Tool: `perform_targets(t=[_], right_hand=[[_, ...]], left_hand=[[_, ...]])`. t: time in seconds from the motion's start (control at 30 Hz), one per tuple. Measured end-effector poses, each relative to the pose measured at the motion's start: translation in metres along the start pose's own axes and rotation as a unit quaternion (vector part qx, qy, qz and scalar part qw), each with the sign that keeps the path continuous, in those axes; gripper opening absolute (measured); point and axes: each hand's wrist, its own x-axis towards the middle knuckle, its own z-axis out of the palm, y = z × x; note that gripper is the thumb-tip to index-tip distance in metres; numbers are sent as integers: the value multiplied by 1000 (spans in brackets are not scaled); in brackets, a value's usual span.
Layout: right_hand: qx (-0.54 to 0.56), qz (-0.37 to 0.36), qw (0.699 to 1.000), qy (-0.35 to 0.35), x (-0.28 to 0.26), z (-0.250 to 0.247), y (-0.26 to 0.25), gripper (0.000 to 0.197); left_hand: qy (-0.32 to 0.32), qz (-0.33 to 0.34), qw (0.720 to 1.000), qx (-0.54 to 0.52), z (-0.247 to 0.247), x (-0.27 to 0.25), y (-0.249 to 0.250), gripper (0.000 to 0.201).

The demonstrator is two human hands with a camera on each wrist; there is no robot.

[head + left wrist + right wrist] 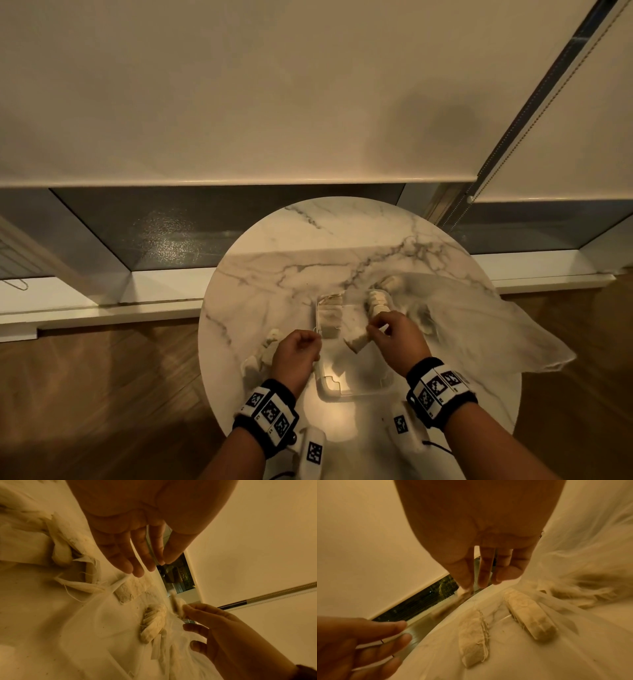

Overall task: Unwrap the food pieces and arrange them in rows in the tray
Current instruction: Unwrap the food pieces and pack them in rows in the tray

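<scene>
A clear plastic tray (pixel 342 394) sits mid-table with two short rows of pale food pieces, a left row (pixel 330 311) and a right row (pixel 376 301). Over the tray my right hand (pixel 376 325) pinches one food piece (pixel 358 341) between thumb and forefinger; it shows blurred in the left wrist view (pixel 178 605). My left hand (pixel 317 339) is just left of it, thumb and forefinger tips (pixel 162 561) pressed together on what looks like a thin strip of the wrapping. In the right wrist view the two rows (pixel 474 635) (pixel 529 614) lie below my right hand (pixel 467 586).
The round marble table (pixel 291 274) stands by a window with lowered blinds. A large sheet of gauze cloth (pixel 479 325) spreads over the table's right side. Crumpled pale wrappings (pixel 267 349) lie left of the tray, near my left hand. Wood floor surrounds the table.
</scene>
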Motion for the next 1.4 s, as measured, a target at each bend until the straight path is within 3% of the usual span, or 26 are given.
perform_targets(t=[0.13, 0.37, 0.47, 0.63, 0.73, 0.8, 0.97, 1.1, 1.4], right_hand=[[-26, -9, 994, -106, -5, 0, 4, 12], [-1, -83, 985, -149, -13, -2, 4, 15], [49, -97, 984, -142, -16, -5, 7, 13], [61, -96, 987, -109, -17, -9, 18, 9], [47, -54, 997, -18, -11, -9, 35, 7], [44, 1, 999, -2, -4, -10, 49, 23], [53, 84, 992, -74, 5, -10, 75, 53], [81, 133, 980, -122, 4, 1, 89, 43], [142, 128, 970, -153, 4, 11, 107, 36]], left_hand=[[-17, 43, 997, 57, 7, -5, -1, 8], [-112, 103, 966, 211, 26, -16, 0, 24], [-133, 104, 958, 231, 39, -20, 2, 12], [-95, 87, 959, 251, 48, -19, 0, 9], [-74, 71, 965, 243, 54, -14, -3, 15], [-54, 64, 964, 252, 58, -13, -2, 13], [-29, 11, 968, 247, 78, -1, -8, 10], [-45, -10, 972, 229, 107, 8, -12, 6], [-1, -71, 963, 261, 148, 36, -14, 8]])
